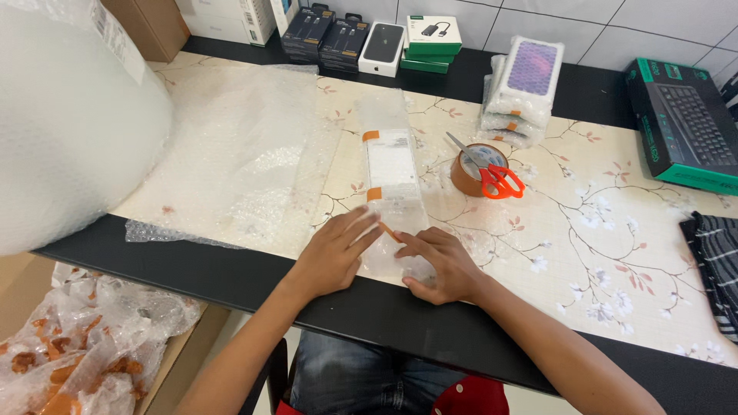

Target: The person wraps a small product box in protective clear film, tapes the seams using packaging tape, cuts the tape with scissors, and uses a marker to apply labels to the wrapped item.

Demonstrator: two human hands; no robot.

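Bubble-wrapped box (392, 184) lies lengthwise on the floral table mat (615, 253), near end at the front edge, orange tape strips across it; left hand (332, 253) flat, fingers (361, 227) together, pressing the wrap's near left side; right hand (442, 265) cupped over the near end, fingers bent, pinning the wrap; bare mat to the right; loose bubble-wrap sheet (238, 154) just left, large roll (69, 123) beyond; tape roll (473, 173) with red-handled scissors (496, 178) near right; wrapped stack (523, 92) behind.
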